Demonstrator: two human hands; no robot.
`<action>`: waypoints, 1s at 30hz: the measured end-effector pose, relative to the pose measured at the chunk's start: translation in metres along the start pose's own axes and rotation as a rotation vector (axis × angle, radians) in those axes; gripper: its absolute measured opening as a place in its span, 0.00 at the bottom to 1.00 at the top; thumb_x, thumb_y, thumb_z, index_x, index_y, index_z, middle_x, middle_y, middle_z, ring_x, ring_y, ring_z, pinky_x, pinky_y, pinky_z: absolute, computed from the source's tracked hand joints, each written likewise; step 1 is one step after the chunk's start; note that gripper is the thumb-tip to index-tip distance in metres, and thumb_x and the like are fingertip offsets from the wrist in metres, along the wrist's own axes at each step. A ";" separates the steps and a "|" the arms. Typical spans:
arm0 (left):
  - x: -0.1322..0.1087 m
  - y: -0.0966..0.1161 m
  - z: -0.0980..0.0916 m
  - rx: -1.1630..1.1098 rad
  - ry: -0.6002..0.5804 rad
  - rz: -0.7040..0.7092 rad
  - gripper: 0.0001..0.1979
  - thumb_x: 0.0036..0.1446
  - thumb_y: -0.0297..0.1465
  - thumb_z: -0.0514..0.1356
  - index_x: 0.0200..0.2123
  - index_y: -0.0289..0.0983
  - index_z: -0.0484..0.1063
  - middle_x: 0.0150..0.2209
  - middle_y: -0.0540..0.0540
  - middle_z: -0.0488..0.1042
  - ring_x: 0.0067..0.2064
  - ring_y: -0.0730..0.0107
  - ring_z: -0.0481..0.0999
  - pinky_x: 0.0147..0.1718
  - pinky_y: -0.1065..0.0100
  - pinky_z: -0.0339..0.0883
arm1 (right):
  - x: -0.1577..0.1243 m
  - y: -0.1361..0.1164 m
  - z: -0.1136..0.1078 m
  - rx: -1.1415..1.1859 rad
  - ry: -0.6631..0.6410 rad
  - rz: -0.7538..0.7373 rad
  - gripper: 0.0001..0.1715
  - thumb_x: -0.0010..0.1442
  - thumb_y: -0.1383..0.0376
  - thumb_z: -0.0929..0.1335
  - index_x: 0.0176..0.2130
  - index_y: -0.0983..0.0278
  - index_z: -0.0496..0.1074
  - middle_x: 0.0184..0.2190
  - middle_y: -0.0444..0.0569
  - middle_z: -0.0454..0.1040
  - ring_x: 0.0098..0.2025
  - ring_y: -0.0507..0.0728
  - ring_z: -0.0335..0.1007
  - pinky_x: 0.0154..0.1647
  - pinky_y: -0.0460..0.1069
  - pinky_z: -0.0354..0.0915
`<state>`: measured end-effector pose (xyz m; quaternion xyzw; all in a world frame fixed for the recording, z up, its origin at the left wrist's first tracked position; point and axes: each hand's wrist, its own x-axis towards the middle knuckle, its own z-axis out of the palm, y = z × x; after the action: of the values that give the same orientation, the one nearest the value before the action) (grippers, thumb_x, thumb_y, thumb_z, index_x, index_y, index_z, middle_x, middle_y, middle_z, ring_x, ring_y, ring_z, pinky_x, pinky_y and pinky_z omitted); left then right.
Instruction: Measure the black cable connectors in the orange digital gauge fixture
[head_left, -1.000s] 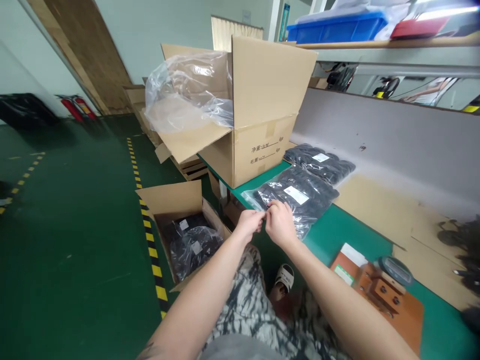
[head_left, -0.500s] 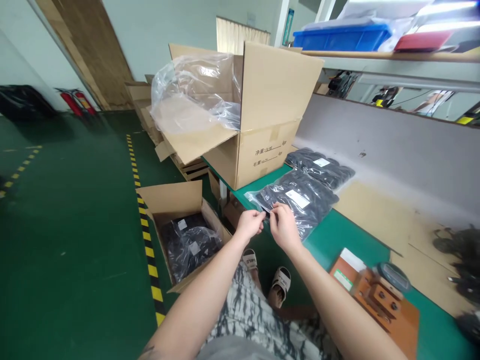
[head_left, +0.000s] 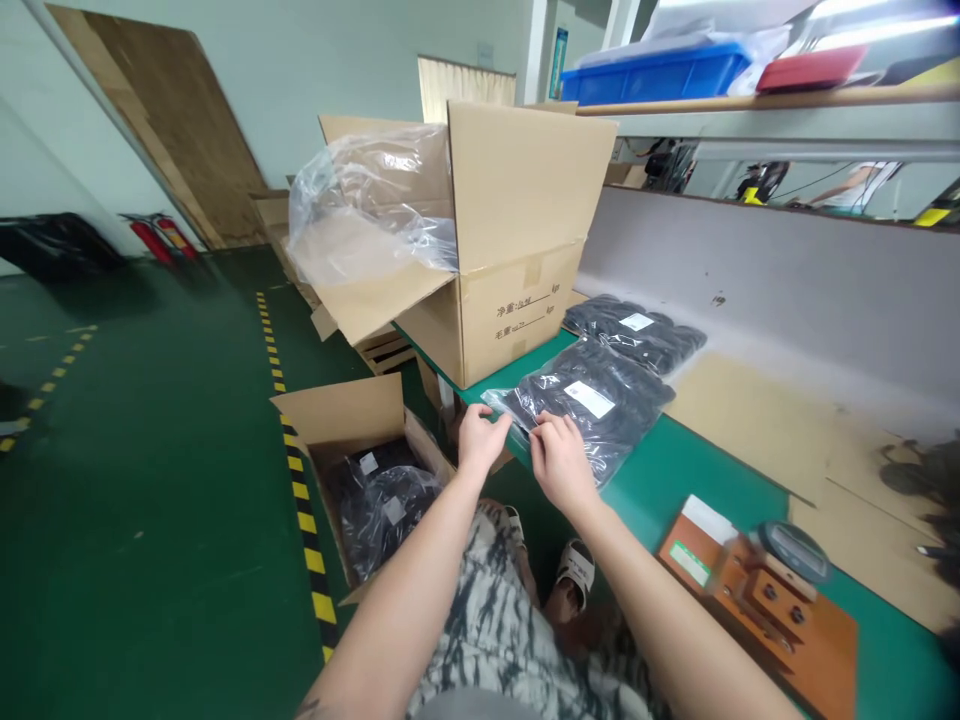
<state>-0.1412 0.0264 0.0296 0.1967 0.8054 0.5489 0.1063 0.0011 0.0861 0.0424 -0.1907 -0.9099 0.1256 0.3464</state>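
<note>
Things counted at the green table (head_left: 652, 480)
Two hands are seen, the left hand (head_left: 480, 440) and the right hand (head_left: 559, 462). Two bags of black parts are laid there, a near bag (head_left: 592, 400) and a far bag (head_left: 637, 330). Two open boxes are counted up front, a big box (head_left: 517, 250) and a floor box (head_left: 352, 415). Two fire extinguishers (head_left: 161, 238), one blue bin (head_left: 652, 75) and two sandals (head_left: 574, 565) are seen too.
</note>
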 end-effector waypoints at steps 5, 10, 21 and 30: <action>0.015 -0.003 -0.007 0.012 0.086 -0.005 0.12 0.47 0.36 0.65 0.35 0.40 0.69 0.19 0.56 0.65 0.27 0.67 0.70 0.30 0.70 0.59 | -0.001 0.000 0.000 -0.010 -0.003 -0.018 0.10 0.66 0.72 0.59 0.37 0.63 0.67 0.47 0.57 0.73 0.53 0.61 0.69 0.63 0.63 0.55; 0.032 0.000 -0.012 0.012 0.103 0.026 0.14 0.50 0.41 0.64 0.36 0.39 0.69 0.19 0.57 0.64 0.25 0.68 0.70 0.29 0.70 0.59 | -0.001 -0.002 -0.002 0.003 -0.005 -0.022 0.10 0.66 0.72 0.59 0.37 0.64 0.67 0.46 0.57 0.74 0.54 0.61 0.69 0.63 0.63 0.55; 0.006 0.000 -0.007 0.021 -0.045 -0.027 0.15 0.49 0.41 0.66 0.34 0.39 0.66 0.17 0.57 0.65 0.21 0.71 0.69 0.22 0.72 0.57 | -0.002 -0.001 0.001 0.075 0.033 -0.002 0.05 0.64 0.69 0.62 0.37 0.63 0.68 0.47 0.58 0.74 0.57 0.62 0.67 0.64 0.64 0.55; -0.054 0.006 -0.001 -0.128 -0.477 -0.257 0.26 0.51 0.53 0.60 0.17 0.38 0.63 0.10 0.55 0.59 0.10 0.77 0.60 0.11 0.74 0.48 | 0.001 0.000 -0.008 0.218 0.042 0.084 0.08 0.62 0.68 0.63 0.34 0.64 0.71 0.47 0.58 0.75 0.53 0.62 0.71 0.63 0.63 0.58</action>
<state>-0.0916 0.0037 0.0335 0.2092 0.7398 0.5188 0.3738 0.0052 0.0870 0.0489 -0.1925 -0.8744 0.2342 0.3787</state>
